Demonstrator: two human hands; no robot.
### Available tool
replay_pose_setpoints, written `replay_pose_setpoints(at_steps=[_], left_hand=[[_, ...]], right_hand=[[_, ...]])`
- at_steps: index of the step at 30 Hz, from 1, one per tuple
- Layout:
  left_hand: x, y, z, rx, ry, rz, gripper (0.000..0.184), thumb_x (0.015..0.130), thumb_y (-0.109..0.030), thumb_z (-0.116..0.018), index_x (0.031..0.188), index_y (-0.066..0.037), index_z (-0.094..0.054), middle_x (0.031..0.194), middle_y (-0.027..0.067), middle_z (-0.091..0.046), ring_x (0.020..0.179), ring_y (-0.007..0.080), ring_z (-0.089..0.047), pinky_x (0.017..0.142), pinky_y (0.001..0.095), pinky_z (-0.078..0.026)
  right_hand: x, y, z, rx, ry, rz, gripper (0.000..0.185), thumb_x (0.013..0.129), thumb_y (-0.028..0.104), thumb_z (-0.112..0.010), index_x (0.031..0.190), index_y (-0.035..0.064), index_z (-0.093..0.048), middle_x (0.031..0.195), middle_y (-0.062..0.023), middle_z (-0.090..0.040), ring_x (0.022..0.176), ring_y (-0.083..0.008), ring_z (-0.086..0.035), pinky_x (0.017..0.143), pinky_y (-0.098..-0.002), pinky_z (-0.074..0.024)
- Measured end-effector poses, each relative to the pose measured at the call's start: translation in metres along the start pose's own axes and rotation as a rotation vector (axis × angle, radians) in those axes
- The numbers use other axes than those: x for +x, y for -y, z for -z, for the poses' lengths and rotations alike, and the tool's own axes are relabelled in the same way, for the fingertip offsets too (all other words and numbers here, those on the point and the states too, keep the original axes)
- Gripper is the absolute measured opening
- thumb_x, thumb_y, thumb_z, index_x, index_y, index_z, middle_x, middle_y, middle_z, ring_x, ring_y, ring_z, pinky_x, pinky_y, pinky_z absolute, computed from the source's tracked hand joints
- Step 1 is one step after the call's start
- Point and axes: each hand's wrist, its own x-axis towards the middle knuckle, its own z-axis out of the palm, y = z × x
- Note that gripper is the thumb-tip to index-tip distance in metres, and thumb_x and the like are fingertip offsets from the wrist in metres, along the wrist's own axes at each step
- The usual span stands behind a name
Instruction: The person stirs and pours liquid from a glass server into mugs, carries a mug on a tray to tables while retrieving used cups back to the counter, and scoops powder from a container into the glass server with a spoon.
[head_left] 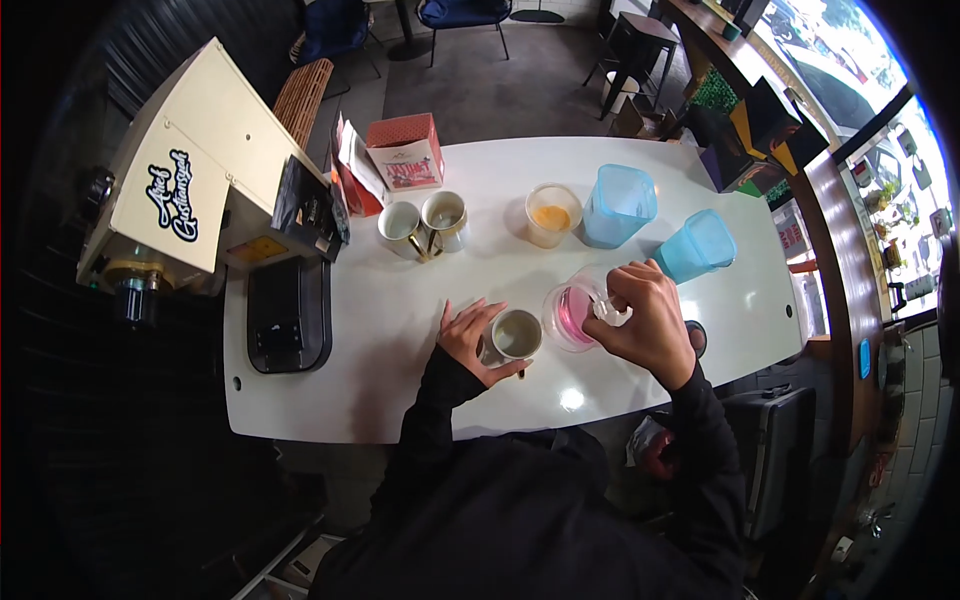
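My left hand (467,340) curves around a small cup (517,334), with the thumb on its near side and the fingers on its far side. The cup stands upright on the white table and has a pale interior. My right hand (645,318) is closed on the handle of a clear glass pitcher (572,312) with pink liquid in it. The pitcher is just right of the cup, apart from it. Whether its base touches the table I cannot tell.
Two mugs (445,218) stand together at the back left. A plastic cup with orange-brown contents (549,216) stands beside two blue containers (618,208). A cream coffee machine (180,170) is at the left, a red and white box (406,150) behind the mugs.
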Motion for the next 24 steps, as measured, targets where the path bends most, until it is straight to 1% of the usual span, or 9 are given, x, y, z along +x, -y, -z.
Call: replay_pose_setpoints(at_steps=[1, 2, 4, 5, 7, 11, 14, 16, 24], left_hand=[[-0.002, 0.001, -0.002, 0.013, 0.005, -0.003, 0.085, 0.063, -0.051, -0.083, 0.13, -0.009, -0.053, 0.123, 0.0161, -0.061, 0.125, 0.0347, -0.051, 0.112, 0.0602, -0.019], [-0.004, 0.002, -0.004, 0.025, 0.011, -0.008, 0.084, 0.063, -0.05, -0.083, 0.13, -0.009, -0.053, 0.122, 0.016, -0.061, 0.125, 0.0346, -0.051, 0.113, 0.0597, -0.019], [-0.005, 0.003, -0.007, 0.035, -0.01, -0.005, 0.082, 0.064, -0.053, -0.081, 0.13, -0.011, -0.054, 0.12, 0.0141, -0.063, 0.123, 0.0328, -0.053, 0.113, 0.0581, -0.019], [-0.005, 0.004, -0.008, 0.049, -0.027, -0.008, 0.081, 0.065, -0.056, -0.079, 0.129, -0.012, -0.056, 0.118, 0.0123, -0.065, 0.121, 0.031, -0.055, 0.114, 0.0566, -0.02], [-0.005, 0.005, -0.008, 0.042, -0.039, -0.012, 0.081, 0.065, -0.055, -0.079, 0.129, -0.013, -0.056, 0.117, 0.0119, -0.065, 0.12, 0.0302, -0.056, 0.114, 0.0558, -0.021], [-0.006, 0.008, -0.01, 0.014, -0.054, -0.023, 0.08, 0.064, -0.054, -0.08, 0.129, -0.014, -0.057, 0.115, 0.0108, -0.066, 0.114, 0.0273, -0.06, 0.112, 0.053, -0.024], [-0.005, 0.008, -0.01, 0.006, -0.06, -0.019, 0.08, 0.064, -0.054, -0.081, 0.129, -0.014, -0.057, 0.113, 0.0094, -0.067, 0.109, 0.0249, -0.063, 0.111, 0.0517, -0.027], [-0.006, 0.007, -0.01, -0.006, -0.068, -0.018, 0.08, 0.064, -0.053, -0.081, 0.128, -0.014, -0.057, 0.113, 0.0091, -0.067, 0.107, 0.0245, -0.063, 0.11, 0.0513, -0.027], [-0.007, 0.01, -0.012, -0.027, -0.091, -0.023, 0.08, 0.063, -0.053, -0.082, 0.127, -0.012, -0.058, 0.109, 0.0079, -0.068, 0.101, 0.0226, -0.065, 0.108, 0.0507, -0.03]], right_hand=[[0.003, 0.001, -0.003, 0.01, 0.001, 0.053, 0.031, 0.058, 0.012, -0.072, 0.059, 0.0034, -0.043, 0.056, -0.0087, -0.045, 0.054, -0.0258, -0.046, 0.06, -0.0337, -0.0361], [0.005, 0.002, -0.004, 0.012, 0.009, 0.055, 0.031, 0.058, 0.012, -0.072, 0.059, 0.0034, -0.043, 0.056, -0.0087, -0.045, 0.054, -0.0258, -0.046, 0.06, -0.0337, -0.0361], [0.009, 0.003, -0.006, -0.058, 0.151, 0.086, 0.024, 0.06, 0.017, -0.073, 0.064, 0.0036, -0.054, 0.063, -0.009, -0.055, 0.066, -0.0281, -0.054, 0.068, -0.0368, -0.0399], [0.012, 0.003, -0.008, -0.057, 0.156, 0.088, 0.024, 0.06, 0.017, -0.073, 0.064, 0.0036, -0.054, 0.063, -0.009, -0.055, 0.066, -0.0281, -0.054, 0.068, -0.0368, -0.0399], [0.015, 0.004, -0.014, -0.092, 0.186, 0.185, 0.023, 0.061, 0.018, -0.073, 0.066, 0.0034, -0.055, 0.063, -0.009, -0.055, 0.066, -0.0279, -0.055, 0.068, -0.0375, -0.04], [0.021, 0.008, -0.025, -0.116, 0.205, 0.258, 0.023, 0.061, 0.018, -0.073, 0.067, 0.0037, -0.056, 0.063, -0.0089, -0.055, 0.067, -0.0272, -0.055, 0.069, -0.0373, -0.0402], [0.025, 0.01, -0.031, -0.155, 0.218, 0.316, 0.026, 0.06, 0.02, -0.077, 0.068, 0.0042, -0.058, 0.063, -0.0083, -0.053, 0.068, -0.0267, -0.054, 0.068, -0.0369, -0.0392], [0.027, 0.013, -0.032, -0.22, 0.29, 0.328, 0.023, 0.061, 0.019, -0.075, 0.067, 0.0045, -0.058, 0.065, -0.0079, -0.056, 0.07, -0.0255, -0.057, 0.071, -0.0367, -0.0407], [0.029, 0.023, -0.039, -0.304, 0.324, 0.455, 0.023, 0.06, 0.018, -0.077, 0.069, 0.0054, -0.06, 0.067, -0.0067, -0.058, 0.072, -0.0242, -0.058, 0.073, -0.0351, -0.042]])
